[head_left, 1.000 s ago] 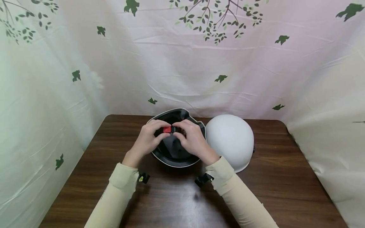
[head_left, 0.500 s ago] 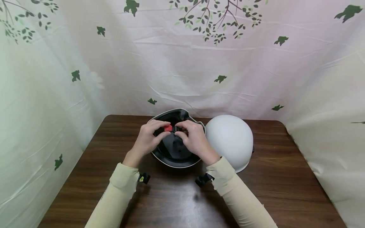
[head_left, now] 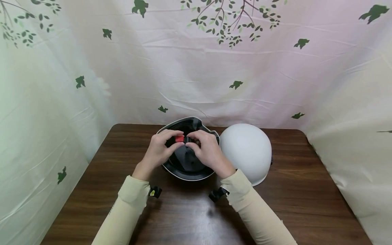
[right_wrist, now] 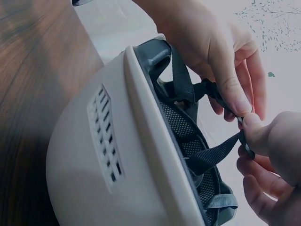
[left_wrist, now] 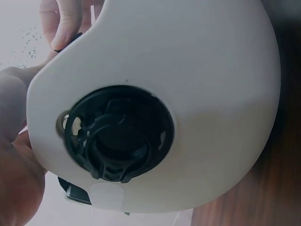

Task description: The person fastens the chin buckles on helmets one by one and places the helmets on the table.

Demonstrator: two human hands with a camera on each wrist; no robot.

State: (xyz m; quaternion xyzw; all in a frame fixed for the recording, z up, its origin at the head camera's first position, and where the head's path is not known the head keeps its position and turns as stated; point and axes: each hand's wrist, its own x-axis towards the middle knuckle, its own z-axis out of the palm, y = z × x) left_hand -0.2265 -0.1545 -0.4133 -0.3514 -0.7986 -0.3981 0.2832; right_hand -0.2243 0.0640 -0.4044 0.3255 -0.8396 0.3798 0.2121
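Note:
A white helmet [head_left: 188, 177] with a black inside lies upside down at the back middle of the table. Over its opening, my left hand [head_left: 159, 146] pinches the red part of a chin strap buckle [head_left: 179, 139] between thumb and fingers. Opposite it, my right hand [head_left: 208, 149] pinches the black part, and the two parts meet end to end. Dark straps [right_wrist: 214, 157] run from the helmet's padded inside up to the fingertips in the right wrist view. The left wrist view shows a round black fitting [left_wrist: 120, 134] on the shell's side.
A second white helmet [head_left: 246, 153] sits crown up directly right of the first one, close to my right hand. Both stand on a dark wooden table [head_left: 291, 197]. Behind it hangs a pale curtain [head_left: 183, 68] with leaf and bird prints.

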